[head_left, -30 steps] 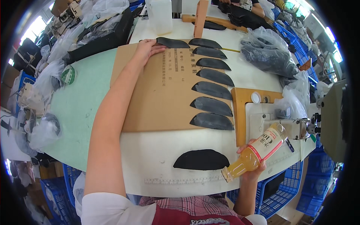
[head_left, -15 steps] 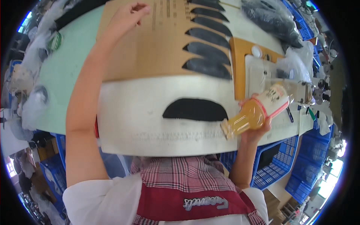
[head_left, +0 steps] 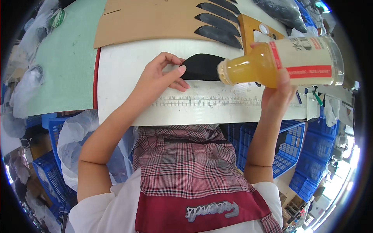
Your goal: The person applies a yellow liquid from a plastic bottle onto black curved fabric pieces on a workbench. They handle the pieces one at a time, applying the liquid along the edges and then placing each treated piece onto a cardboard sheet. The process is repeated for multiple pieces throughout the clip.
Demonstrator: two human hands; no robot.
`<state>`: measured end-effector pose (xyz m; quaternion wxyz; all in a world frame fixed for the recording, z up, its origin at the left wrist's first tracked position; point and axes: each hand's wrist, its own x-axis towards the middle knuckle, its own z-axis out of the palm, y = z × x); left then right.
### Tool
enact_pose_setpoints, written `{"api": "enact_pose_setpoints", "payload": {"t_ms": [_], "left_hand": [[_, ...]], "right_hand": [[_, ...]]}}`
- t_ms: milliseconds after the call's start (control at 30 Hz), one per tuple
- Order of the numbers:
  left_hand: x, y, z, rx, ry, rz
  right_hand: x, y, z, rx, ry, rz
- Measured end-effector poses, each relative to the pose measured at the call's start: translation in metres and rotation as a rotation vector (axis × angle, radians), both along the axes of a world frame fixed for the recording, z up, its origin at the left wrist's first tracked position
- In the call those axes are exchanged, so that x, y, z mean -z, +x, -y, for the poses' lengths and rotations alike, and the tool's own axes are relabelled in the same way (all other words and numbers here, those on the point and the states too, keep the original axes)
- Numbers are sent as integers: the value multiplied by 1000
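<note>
A black half-moon piece (head_left: 202, 66) lies on the white work board (head_left: 128, 77), its material not plain to me. At its left tip, my left hand (head_left: 162, 72) has the thumb and index finger closed about the edge, the other fingers loosely curled. My right hand (head_left: 278, 93) is wrapped round a clear bottle (head_left: 303, 58) of yellow liquid with a cream and red label. The bottle is held nearly level above the board, its neck pointing left and overlapping the right end of the black piece in view.
Several dark curved pieces (head_left: 217, 37) lie in a row on a brown cardboard sheet (head_left: 147, 27) beyond the board. A wooden frame (head_left: 248, 29) stands at the far right. Blue crates (head_left: 289, 151) sit below the table edge, and plastic bags (head_left: 29, 85) line the left side.
My left hand has come back from over the cardboard to the black piece's left tip. The bottle has risen and swung from a downward slant to nearly level.
</note>
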<state>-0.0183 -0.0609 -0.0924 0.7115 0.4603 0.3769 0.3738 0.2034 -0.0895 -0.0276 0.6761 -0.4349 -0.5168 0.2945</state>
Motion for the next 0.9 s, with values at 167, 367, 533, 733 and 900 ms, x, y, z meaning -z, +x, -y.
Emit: {"api": "enact_pose_setpoints", "payload": {"t_ms": [167,367,533,733,900], "left_hand": [[5,2,2,-43,-17,56],[9,5,4,-55,35,80],[11,6,4,-57,60,34],[8,5,5,-47,45,1],[9,4,6,-93,56,23]], "right_hand": [[-17,-40,-3,-32,3,351],[-6,-60,-13,-73,73,741],[-9,-43,-3,-41,107,937],[-10,45,26,218,-165,927],[-19,63,22,363,-70,532]]}}
